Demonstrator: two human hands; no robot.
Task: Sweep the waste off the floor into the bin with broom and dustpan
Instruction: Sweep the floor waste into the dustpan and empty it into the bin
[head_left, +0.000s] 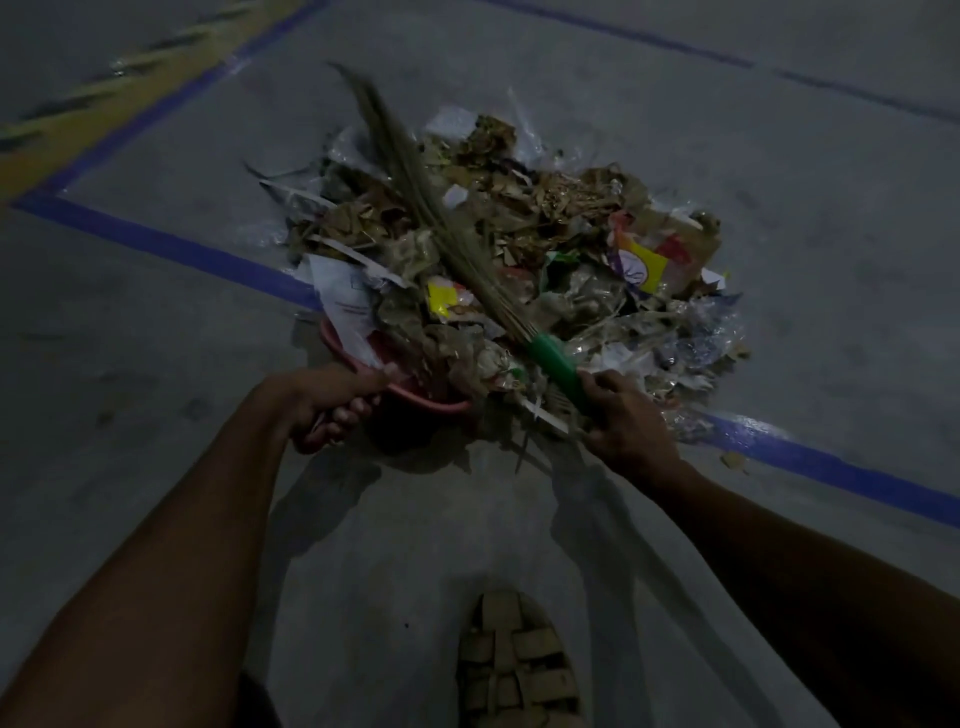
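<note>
We should draw the broom (415, 208) toward our left hand (332, 405) in short, low strokes, so the waste (519, 249) slides into the dustpan (415, 395) rather than over its rim. That pink pan sits just ahead of our left hand, already buried under paper and leaves; our fingers curl tight round its handle. Our right hand (628, 421) grips the green broom handle, bristles lying across the pile beyond it. We see no bin from here.
</note>
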